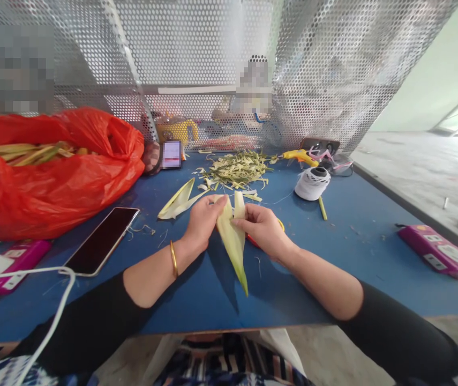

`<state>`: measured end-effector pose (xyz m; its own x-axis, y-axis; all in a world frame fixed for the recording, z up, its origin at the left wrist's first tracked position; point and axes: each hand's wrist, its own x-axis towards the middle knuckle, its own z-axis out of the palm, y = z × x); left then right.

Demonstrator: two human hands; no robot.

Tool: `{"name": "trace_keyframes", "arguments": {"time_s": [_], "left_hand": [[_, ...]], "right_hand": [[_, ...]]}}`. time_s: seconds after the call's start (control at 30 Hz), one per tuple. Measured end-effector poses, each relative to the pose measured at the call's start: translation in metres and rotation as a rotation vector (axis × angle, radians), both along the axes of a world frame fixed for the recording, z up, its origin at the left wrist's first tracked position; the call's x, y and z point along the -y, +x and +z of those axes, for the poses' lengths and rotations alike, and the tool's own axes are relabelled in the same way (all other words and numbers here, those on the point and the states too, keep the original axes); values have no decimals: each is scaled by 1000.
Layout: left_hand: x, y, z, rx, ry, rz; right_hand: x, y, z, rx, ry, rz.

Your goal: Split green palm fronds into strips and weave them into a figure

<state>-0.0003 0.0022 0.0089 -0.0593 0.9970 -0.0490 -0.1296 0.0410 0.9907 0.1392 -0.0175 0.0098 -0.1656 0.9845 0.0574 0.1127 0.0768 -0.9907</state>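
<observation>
Perforated metal screen (196,43): stands along the far edge, apparently a divider, a person's workplace showing through it.

Blue table (361,241): work surface; its near middle is where both hands operate.

Red plastic bag (108,187): at the table's left, mouth gaping, probably so that the leafy stalks (23,153) inside can be reached.

Scrap pile (239,169): shredded green and pale pieces, heaped beyond the hands, seemingly to keep the near space workable.

Left hand (204,217): closed, thumb and fingers pinching the upper left edge of the husk leaf.

Right hand (264,228): closed likewise, thumb and fingertips pinching the upper right side.

Husk leaf (232,236): one, pale, tapering to a green tip; between the hands, raised off the table with its shadow beneath, tip toward the wearer. The two-sided pinch presumably keeps it spread. A pale strip rises at the right fingers; whether attached, cannot tell.

Dark-screened phone (102,241): flat, left of the left forearm.

Loose husk (178,201): beyond the left hand, touching the table, likely within easy reach.

Thread spool (312,185): white, right of the pile; a thread trails toward the hands.

Yellow stalk piece (323,208): just beside the spool.
</observation>
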Motion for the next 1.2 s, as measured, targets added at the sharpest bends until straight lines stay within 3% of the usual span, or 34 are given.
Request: {"name": "trace_keyframes", "arguments": {"time_s": [0.07, 0.17, 0.4, 0.67, 0.9, 1.1, 1.2], "left_hand": [[5, 3, 3, 140, -114, -97], [11, 8, 3, 197, -176, -171], [13, 11, -7, 139, -34, -62], [11, 10, -6, 99, -28, -77], [7, 7, -11, 16, 30, 9], [8, 9, -7, 7, 36, 55], [9, 10, -4, 17, 20, 41]], "right_hand": [[-4, 3, -3, 24, 82, -91], [-7, 6, -3, 25, 126, -138], [-4, -1, 1, -89, 2, -34], [1, 4, 5, 99, 248, -80], [5, -4, 8, -54, -14, 62], [7, -5, 4, -4, 2, 77], [9, -3, 6, 123, 104, 34]]}}
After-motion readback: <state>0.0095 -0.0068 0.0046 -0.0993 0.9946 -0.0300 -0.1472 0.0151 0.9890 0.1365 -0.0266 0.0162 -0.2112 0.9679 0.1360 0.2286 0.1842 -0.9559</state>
